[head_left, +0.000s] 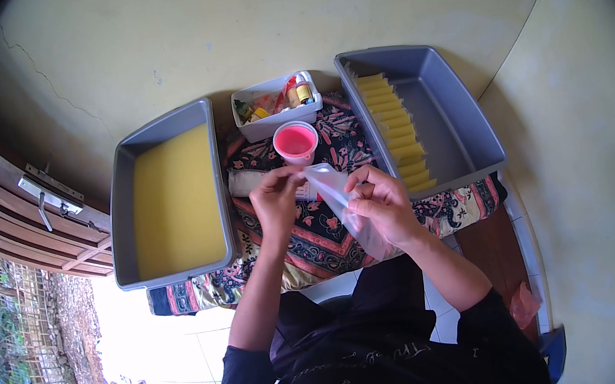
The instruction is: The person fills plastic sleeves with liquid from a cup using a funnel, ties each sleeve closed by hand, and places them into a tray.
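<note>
A clear plastic bag (pixel 359 228) hangs between my two hands above the patterned cloth. At its upper left corner my left hand (pixel 279 196) pinches the edge. My right hand (pixel 383 207) grips the bag's other side, fingers closed on the film. Just beyond the hands stands a white cup (pixel 296 144) with a pink inside. Partly hidden behind my left hand, a whitish packet (pixel 246 182) lies on the cloth, and a flat item with red and white print shows between the hands.
On the left, a grey tub (pixel 222 195) holds yellow liquid. The right grey tub (pixel 453 118) has a row of filled yellow packets (pixel 396 126) along its left side. A white basket (pixel 268 126) with small bottles stands at the back, against the wall.
</note>
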`<state>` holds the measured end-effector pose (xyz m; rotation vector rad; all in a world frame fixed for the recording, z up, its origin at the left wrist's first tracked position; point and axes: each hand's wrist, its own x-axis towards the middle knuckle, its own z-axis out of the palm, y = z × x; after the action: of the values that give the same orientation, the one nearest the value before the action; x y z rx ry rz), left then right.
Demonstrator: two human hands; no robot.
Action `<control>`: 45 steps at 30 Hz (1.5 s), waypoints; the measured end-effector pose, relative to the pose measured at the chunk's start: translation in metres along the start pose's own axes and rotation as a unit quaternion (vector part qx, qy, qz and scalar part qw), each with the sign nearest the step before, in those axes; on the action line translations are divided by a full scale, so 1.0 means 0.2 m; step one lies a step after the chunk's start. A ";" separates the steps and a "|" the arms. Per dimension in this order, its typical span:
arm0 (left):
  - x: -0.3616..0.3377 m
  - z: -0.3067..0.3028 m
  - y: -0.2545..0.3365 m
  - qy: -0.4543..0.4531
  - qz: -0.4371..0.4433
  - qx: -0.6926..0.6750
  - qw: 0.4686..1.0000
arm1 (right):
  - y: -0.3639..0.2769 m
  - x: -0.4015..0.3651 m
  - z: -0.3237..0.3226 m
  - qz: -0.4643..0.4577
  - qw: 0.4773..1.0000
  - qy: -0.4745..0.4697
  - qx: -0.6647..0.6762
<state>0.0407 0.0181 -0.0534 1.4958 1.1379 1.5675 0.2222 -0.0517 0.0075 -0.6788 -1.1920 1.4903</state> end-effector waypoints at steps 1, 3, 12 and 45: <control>0.02 -0.02 0.01 0.002 -0.055 -0.093 0.994 | 0.01 -0.01 -0.01 0.000 1.000 0.001 -0.001; 0.04 -0.08 0.04 0.008 -0.130 -0.196 0.972 | 0.04 -0.02 -0.04 0.001 0.999 0.005 -0.045; 0.08 -0.12 0.24 0.044 -0.093 -0.232 0.967 | 0.10 0.00 -0.12 0.090 0.990 -0.047 -0.097; 0.05 -0.20 0.34 0.117 0.074 0.033 0.990 | 0.02 0.06 -0.07 0.071 0.966 -0.001 -0.249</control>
<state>0.0069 -0.0032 0.0142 1.4959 1.2430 1.8632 0.2293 -0.0363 0.0005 -1.1183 -1.5658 1.3099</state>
